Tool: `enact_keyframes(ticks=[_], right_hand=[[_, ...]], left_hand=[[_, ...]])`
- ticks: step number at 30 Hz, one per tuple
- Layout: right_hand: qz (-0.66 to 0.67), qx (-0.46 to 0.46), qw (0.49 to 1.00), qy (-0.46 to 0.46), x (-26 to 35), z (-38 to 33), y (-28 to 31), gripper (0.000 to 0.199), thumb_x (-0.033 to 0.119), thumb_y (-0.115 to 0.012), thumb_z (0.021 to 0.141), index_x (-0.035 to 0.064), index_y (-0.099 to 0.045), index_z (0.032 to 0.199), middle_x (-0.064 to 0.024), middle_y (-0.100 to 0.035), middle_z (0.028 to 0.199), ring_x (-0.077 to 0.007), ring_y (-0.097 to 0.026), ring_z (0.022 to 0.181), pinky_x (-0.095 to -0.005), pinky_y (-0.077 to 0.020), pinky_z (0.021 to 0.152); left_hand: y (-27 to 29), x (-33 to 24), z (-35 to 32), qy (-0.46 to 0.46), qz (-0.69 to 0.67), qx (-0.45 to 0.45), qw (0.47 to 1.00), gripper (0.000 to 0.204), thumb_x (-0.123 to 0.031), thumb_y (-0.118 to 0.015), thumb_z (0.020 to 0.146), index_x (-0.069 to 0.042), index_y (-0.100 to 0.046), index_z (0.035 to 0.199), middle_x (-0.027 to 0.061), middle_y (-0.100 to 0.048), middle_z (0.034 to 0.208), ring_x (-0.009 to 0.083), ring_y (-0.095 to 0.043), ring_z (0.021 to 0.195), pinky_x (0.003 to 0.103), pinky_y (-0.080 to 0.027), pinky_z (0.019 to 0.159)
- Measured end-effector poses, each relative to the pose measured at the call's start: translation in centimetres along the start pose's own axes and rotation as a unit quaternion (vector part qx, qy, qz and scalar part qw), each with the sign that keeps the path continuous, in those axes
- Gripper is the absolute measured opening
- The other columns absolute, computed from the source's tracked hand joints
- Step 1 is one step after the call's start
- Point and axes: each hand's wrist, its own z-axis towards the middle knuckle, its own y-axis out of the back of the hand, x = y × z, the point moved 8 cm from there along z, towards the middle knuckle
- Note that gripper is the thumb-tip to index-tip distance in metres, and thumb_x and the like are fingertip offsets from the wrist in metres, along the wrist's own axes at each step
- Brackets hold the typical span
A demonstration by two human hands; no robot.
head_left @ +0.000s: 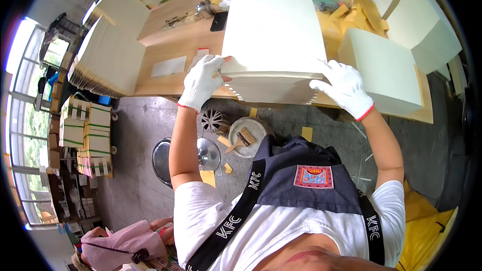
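Cream paper stack (pixel 273 30) between gloved hands

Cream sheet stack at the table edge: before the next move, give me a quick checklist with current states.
1. Left hand on the left corner of the cream sheet stack: ok, gloved fingers pinch it.
2. Right hand on the right corner: ok, resting on the top edge.
3. Stack squared: cannot tell, front edges look stepped.
4. Stack supported by the wooden table: ok, though the front overhangs the edge.
5. Neighbouring cream block apart from the stack: ok, beside the right hand.
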Motion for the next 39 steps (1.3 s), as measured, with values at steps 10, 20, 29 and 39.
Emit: enact_keyframes(ticks=[10, 20, 29, 39], right_hand=[[0.003, -0.049, 0.999, 0.004, -0.3, -0.5, -1.1, 0.057, 0.040, -0.063, 0.095, 0.0340, -0.049, 0.150, -0.0123, -0.061, 0.083, -0.0291, -0.067, 0.073, -0.0413, -0.0569, 0.068], [0.022, -0.087, 0.996, 0.026, -0.3, -1.5, -1.6, 0.058, 0.023, -0.063, 0.094, 0.0253, -0.049, 0.150, -0.0077, -0.063, 0.082, -0.0255, -0.066, 0.071, -0.0383, -0.0564, 0.068], [0.029, -0.111, 0.993, 0.023, -0.2, -1.8, -1.6, 0.059, 0.022, -0.063, 0.094, 0.0265, -0.048, 0.151, -0.0061, -0.065, 0.084, -0.0269, -0.067, 0.070, -0.0380, -0.0573, 0.066], [-0.047, -0.169, 0.984, 0.012, 0.4, -2.6, -2.5, 0.059, 0.024, -0.067, 0.092, 0.0241, -0.051, 0.149, -0.0049, -0.060, 0.081, -0.0214, -0.062, 0.068, -0.0356, -0.0531, 0.062]], left_hand=[[0.0, 0.0, -0.2, -0.040, -0.023, -0.040, 0.998, 0.043, -0.010, -0.088, 0.073, 0.002, -0.046, 0.077, 0.0119, -0.053, 0.078, 0.0279, -0.052, 0.069, 0.037, -0.045, 0.066], [0.3, 0.7, -0.1, -0.004, -0.041, -0.006, 0.999, 0.031, -0.016, -0.087, 0.074, -0.004, -0.060, 0.081, 0.0100, -0.061, 0.080, 0.0312, -0.058, 0.074, 0.040, -0.049, 0.068], [0.4, 0.3, -0.3, -0.057, -0.045, -0.023, 0.997, 0.030, -0.015, -0.087, 0.075, -0.003, -0.060, 0.080, 0.0098, -0.060, 0.080, 0.0316, -0.057, 0.070, 0.039, -0.049, 0.066], [0.4, 0.3, 0.3, -0.053, -0.026, -0.017, 0.998, 0.033, -0.014, -0.091, 0.069, 0.000, -0.062, 0.077, 0.0129, -0.053, 0.071, 0.0279, -0.047, 0.059, 0.037, -0.045, 0.060]])
